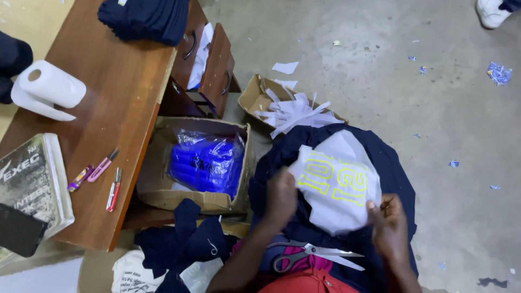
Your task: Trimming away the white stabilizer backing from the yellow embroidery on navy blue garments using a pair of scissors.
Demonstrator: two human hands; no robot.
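A white backing sheet with yellow cut-out figures [339, 182] lies on a navy garment [391, 163] spread over my lap. My left hand [280, 196] pinches the sheet's left edge. At the sheet's lower right corner, my right hand [388, 225] grips the sheet and the cloth under it. A pair of grey-handled scissors [312, 255] rests on my lap between the two forearms, blades pointing right.
A wooden desk [108, 108] at left holds a paper roll [46, 89], a book [32, 182], small cutters [103, 179] and folded navy cloth [144, 19]. Cardboard boxes hold blue plastic-wrapped goods [206, 163] and white paper scraps [296, 111]. Concrete floor lies to the right.
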